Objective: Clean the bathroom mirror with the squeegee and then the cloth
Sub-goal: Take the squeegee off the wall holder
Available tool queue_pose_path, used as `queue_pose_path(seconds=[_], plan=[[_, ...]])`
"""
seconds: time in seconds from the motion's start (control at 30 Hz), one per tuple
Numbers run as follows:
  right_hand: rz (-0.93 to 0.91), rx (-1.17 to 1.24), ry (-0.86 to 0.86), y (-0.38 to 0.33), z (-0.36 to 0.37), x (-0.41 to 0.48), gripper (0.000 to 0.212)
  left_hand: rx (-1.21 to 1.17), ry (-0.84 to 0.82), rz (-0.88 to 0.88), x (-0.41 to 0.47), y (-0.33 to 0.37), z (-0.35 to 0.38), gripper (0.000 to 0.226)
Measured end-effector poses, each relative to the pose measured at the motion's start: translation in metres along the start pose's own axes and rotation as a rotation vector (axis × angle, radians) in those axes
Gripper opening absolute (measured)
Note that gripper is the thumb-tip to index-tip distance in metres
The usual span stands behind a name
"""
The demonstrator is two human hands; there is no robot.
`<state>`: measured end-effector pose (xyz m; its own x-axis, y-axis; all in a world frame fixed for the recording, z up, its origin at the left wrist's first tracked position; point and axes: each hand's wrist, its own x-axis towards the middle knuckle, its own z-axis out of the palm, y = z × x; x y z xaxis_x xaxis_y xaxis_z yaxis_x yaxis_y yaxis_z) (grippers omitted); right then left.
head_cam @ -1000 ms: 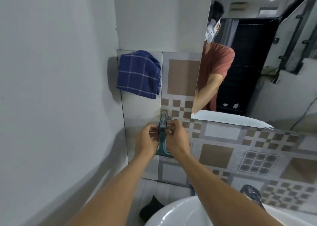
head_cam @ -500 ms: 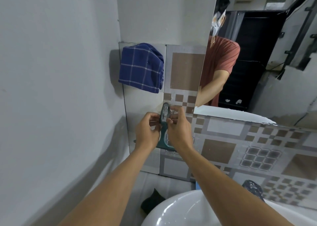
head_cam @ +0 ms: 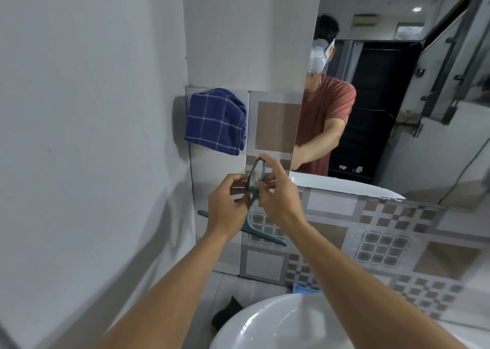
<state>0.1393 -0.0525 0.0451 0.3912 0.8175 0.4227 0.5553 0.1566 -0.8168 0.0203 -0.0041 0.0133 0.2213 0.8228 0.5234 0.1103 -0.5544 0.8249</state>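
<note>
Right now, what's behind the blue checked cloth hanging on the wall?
Pale wall tile shows around the blue checked cloth, with its shadow to the left. Whatever hook or peg holds it up is covered.

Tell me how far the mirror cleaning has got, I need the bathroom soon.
Barely begun. Nothing on the mirror looks wiped yet. Both hands, left hand and right hand, hold the green squeegee by its handle in front of the tiled wall, its blade off the glass. The blue cloth hangs unused. Squeegee pass and cloth wipe remain.
</note>
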Motion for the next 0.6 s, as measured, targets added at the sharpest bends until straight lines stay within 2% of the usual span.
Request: queue_pose_path(seconds=[0.1,0.2,0.3,0.4,0.5,0.6], plan=[[0.012,0.110,0.091,-0.004,-0.015,-0.008,0.062,0.027,-0.064,0.048,-0.011,0.007,0.003,0.033],[0.032,0.208,0.169,-0.010,-0.032,-0.014,0.062,0.134,-0.087,0.081,-0.020,0.018,0.006,0.023],[0.013,0.216,0.232,-0.013,-0.051,-0.022,0.066,0.273,-0.097,0.207,-0.022,0.036,0.010,0.009],[-0.008,0.223,0.293,-0.019,-0.078,-0.033,0.066,0.369,-0.113,0.336,-0.019,0.064,0.014,0.014],[-0.080,0.059,0.362,-0.033,-0.116,-0.044,0.061,0.475,-0.128,0.492,-0.010,0.097,0.020,0.028],[-0.177,-0.228,0.332,-0.043,-0.156,-0.048,0.057,0.558,-0.177,0.610,0.000,0.131,0.029,0.031]])
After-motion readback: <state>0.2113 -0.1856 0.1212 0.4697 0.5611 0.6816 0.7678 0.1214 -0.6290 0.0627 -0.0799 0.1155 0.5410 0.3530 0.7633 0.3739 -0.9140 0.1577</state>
